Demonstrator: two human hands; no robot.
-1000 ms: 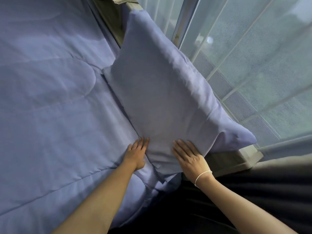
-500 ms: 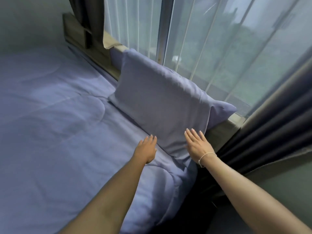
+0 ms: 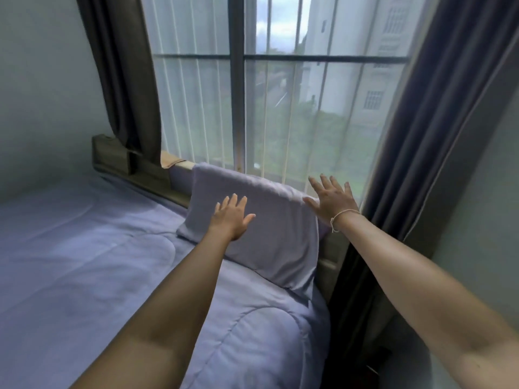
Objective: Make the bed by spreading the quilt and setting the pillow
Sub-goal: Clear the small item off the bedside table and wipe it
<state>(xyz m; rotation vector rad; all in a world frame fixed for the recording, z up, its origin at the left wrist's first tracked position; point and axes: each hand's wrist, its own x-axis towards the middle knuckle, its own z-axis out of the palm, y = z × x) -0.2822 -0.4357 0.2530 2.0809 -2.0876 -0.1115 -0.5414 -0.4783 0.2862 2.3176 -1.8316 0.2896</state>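
Pillow (image 3: 269, 220) now leans upright against the headboard (image 3: 134, 167) atop the spread quilt (image 3: 98, 248), left hand (image 3: 231, 216) and right hand (image 3: 332, 199) lifted off it, fingers spread, holding nothing, so bed-making looks essentially done.

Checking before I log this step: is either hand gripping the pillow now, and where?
Nothing is gripped. The left hand lies with straight fingers against the pillow front; the right hand is spread open by its upper right corner, contact unclear.
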